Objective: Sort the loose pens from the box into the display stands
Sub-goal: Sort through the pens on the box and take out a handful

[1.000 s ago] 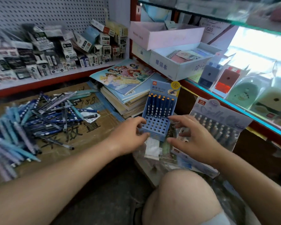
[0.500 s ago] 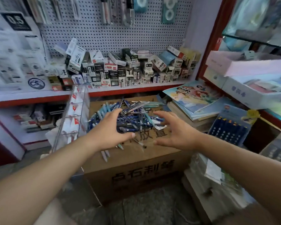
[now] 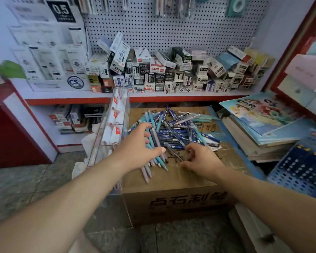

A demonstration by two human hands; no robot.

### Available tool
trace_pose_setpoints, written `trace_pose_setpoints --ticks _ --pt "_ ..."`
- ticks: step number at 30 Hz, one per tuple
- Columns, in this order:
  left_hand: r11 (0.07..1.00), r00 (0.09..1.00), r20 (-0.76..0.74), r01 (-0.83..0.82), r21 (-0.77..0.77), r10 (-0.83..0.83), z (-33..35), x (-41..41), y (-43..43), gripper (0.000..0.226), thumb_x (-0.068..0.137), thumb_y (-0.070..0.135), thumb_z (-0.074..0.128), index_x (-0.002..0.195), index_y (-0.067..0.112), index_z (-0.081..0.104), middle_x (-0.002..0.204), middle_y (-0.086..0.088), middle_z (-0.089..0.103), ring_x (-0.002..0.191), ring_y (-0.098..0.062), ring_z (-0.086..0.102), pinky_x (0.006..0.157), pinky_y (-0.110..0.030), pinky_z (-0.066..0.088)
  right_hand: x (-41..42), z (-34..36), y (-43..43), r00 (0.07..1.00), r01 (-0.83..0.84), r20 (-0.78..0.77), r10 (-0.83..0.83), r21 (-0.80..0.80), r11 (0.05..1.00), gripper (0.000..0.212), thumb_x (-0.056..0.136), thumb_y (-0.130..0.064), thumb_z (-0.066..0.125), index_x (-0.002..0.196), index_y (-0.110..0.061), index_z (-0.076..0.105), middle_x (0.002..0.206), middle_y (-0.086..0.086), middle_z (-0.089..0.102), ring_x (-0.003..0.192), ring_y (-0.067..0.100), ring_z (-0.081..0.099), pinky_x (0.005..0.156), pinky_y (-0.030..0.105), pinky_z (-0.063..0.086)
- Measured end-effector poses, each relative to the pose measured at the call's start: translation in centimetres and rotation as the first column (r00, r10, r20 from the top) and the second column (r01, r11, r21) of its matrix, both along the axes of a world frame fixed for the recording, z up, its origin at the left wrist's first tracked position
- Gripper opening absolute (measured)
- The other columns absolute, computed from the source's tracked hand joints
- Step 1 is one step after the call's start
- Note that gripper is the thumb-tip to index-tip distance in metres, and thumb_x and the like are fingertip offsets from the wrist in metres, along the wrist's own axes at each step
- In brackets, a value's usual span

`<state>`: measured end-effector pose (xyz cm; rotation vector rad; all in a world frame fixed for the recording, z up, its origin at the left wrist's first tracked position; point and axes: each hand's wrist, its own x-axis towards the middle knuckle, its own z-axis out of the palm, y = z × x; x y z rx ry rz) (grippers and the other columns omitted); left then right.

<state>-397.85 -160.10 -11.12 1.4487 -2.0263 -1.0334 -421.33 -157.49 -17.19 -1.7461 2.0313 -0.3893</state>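
Head view: left hand (image 3: 140,148) curls round a bundle of loose pens (image 3: 181,130) atop the cardboard box (image 3: 171,181). Right hand (image 3: 201,157), just beside it, curls its fingers at the pile's edge; whether it holds one, I cannot tell.

Shop corner: white pegboard wall (image 3: 171,24) at twelve o'clock above a red-edged shelf (image 3: 171,98); grey tiled floor (image 3: 16,189) at eight o'clock.

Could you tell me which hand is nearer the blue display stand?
Right. The right hand is left of the blue display stand; the left hand lies farther left, among the pens.
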Motion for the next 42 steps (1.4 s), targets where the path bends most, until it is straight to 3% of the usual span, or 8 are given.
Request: trace_pose_setpoints --ticks 7,11,14,19,24,29,32,42 --pt "0.999 0.998 0.054 -0.035 -0.040 0.037 -0.2 -0.2 -0.2 0.037 0.093 0.036 0.072 0.123 0.029 0.051 0.105 0.011 0.061 0.092 -0.005 0.064 0.085 -0.031 0.055 0.0 0.0 -0.9 0.999 0.015 -0.031 -0.013 0.052 0.999 0.004 0.090 -0.025 0.075 0.092 -0.024 0.073 0.079 -0.013 0.064 0.080 0.009 0.063 0.068 0.021 0.045" --pt "0.998 0.997 0.070 -0.033 -0.056 0.037 -0.3 -0.9 0.1 0.008 0.097 0.030 0.065 0.103 0.025 0.067 0.087 0.011 0.068 0.080 -0.006 0.066 0.075 -0.029 0.056 1.2 1.6 0.0 0.980 0.083 0.189 -0.070 -0.061 0.995 0.009 0.091 -0.022 0.074 0.084 -0.025 0.069 0.079 -0.007 0.068 0.071 0.005 0.063 0.058 0.015 0.046" --pt "0.997 0.999 -0.029 -0.036 0.067 0.038 -0.7 -1.5 0.1 0.021 0.100 0.036 0.060 0.094 0.022 0.074 0.090 -0.003 0.075 0.086 -0.017 0.073 0.083 -0.039 0.060 3.3 3.5 1.3 0.891 0.072 0.453 -0.016 -0.106 0.992 0.006 0.089 -0.018 0.077 0.086 -0.019 0.072 0.077 0.004 0.073 0.061 0.006 0.063 0.055 0.020 0.053" --pt "0.906 0.907 -0.353 -0.066 0.418 0.228 -0.8 -1.9 -0.4 0.028 0.105 0.025 0.055 0.105 -0.002 0.063 0.106 -0.020 0.074 0.095 -0.026 0.076 0.086 -0.045 0.062 5.0 4.8 1.9 0.837 -0.004 0.543 0.072 -0.124 0.992 0.009 0.089 -0.022 0.078 0.089 -0.013 0.074 0.079 0.009 0.073 0.064 0.012 0.064 0.061 0.030 0.057" --pt "0.859 0.823 -0.427 -0.136 0.494 0.376 -0.6 -1.5 -0.7 0.017 0.110 0.022 0.043 0.109 0.009 0.053 0.100 -0.016 0.077 0.087 -0.027 0.077 0.080 -0.045 0.063 2.5 3.3 -2.0 0.990 0.087 0.126 -0.064 -0.190 0.978 0.013 0.091 -0.034 0.075 0.092 -0.023 0.068 0.083 -0.008 0.068 0.077 0.010 0.065 0.067 0.026 0.057" --pt "0.870 0.847 -0.406 -0.124 0.477 0.343 -1.0 -1.9 -0.6 0.008 0.107 0.012 0.049 0.114 0.008 0.052 0.108 -0.021 0.072 0.092 -0.028 0.076 0.070 -0.038 0.063 2.2 1.7 -4.6 0.963 0.068 -0.246 -0.108 -0.167 0.984 0.024 0.093 -0.042 0.070 0.100 -0.021 0.060 0.089 -0.002 0.062 0.074 0.017 0.060 0.057 0.030 0.047" --pt "0.877 0.861 -0.392 -0.120 0.465 0.325 -1.3 -2.1 -0.6 0.011 0.105 0.007 0.050 0.116 0.011 0.053 0.103 -0.018 0.072 0.085 -0.025 0.075 0.068 -0.035 0.062 2.2 1.1 -5.4 0.944 0.068 -0.311 -0.112 -0.149 0.986 0.024 0.093 -0.040 0.070 0.098 -0.022 0.055 0.092 0.000 0.061 0.077 0.020 0.058 0.056 0.029 0.040" --pt "0.883 0.866 -0.396 -0.103 0.457 0.306 -1.7 -2.6 -1.1 0.012 0.104 0.004 0.051 0.114 0.008 0.055 0.100 -0.020 0.071 0.087 -0.029 0.075 0.059 -0.029 0.062 1.4 0.0 -5.4 0.957 0.114 -0.256 -0.137 -0.101 0.988 0.007 0.094 -0.027 0.066 0.099 -0.023 0.066 0.086 -0.002 0.068 0.077 0.019 0.065 0.063 0.031 0.056"
